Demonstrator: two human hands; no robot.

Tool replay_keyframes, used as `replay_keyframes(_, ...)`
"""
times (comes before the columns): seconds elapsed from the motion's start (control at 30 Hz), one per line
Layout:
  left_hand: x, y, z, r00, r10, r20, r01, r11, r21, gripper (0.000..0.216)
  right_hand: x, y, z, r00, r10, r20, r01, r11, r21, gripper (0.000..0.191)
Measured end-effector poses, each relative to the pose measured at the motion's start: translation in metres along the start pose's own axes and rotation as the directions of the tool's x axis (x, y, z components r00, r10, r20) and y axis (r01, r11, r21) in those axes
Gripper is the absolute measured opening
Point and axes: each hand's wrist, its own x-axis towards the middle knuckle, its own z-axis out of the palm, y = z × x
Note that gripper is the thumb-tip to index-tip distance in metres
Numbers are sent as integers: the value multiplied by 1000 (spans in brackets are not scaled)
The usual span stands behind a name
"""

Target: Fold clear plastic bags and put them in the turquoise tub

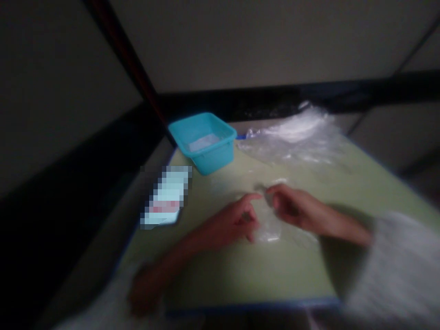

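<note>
The space is closed in by a pale wall (261, 41), crossed by a dark band. Near it a yellow-green table (247, 279), edged in blue, is seen. Its far right part is covered by a crumpled heap of clear plastic (302, 130). The near right corner is partly hidden by a fuzzy light sleeve (398, 270). To the left of the heap a turquoise tub (216, 158) is placed, with something whitish lying inside. Nearer, at the table's left side, a lit screen (168, 197) is seen, blocked out into squares. Over the middle of the table the left hand (239, 217) and the right hand (294, 206) are held close, apart from each other. Both are bent at the fingers, with the index fingers pointed inward; whether anything is gripped cannot be told. Between and below them a small clear plastic piece (270, 233) is spread on the table, its outline blurred.
</note>
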Motion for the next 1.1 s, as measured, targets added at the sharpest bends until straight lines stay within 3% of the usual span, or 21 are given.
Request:
replay_keyframes(0.2, -1, 7, 2, 999, -24, -25, 24, 999, 40, 56, -2, -1, -5, 1000, 20, -14, -21, 998, -58, 57)
replay_keyframes(0.33, 0, 7, 2, 998, 30, -47, -18, 971, 240, 55, -2, -7, -9, 1000, 24, -19, -25, 995, -96, 50)
replay_keyframes(0.43, 0, 9, 5, 985, 168, -30, -136, 880, 455, 44, -2, -6, -11, 999, 39, -34, -42, 995, -91, 47)
replay_keyframes(0.6, -2, 13, 16, 917, 356, 181, -378, 623, 685, 40, -3, -2, -12, 996, 73, -54, -80, 988, -135, 43)
replay_keyframes(0.77, -2, 3, 23, 869, 391, 303, -478, 504, 720, 69, 0, -11, -18, 993, 108, -43, -114, 975, -190, 36)
replay_keyframes(1.1, 0, -10, 21, 874, 358, 330, -474, 469, 746, 77, 2, -26, -22, 994, 102, -48, -112, 944, -309, 34)
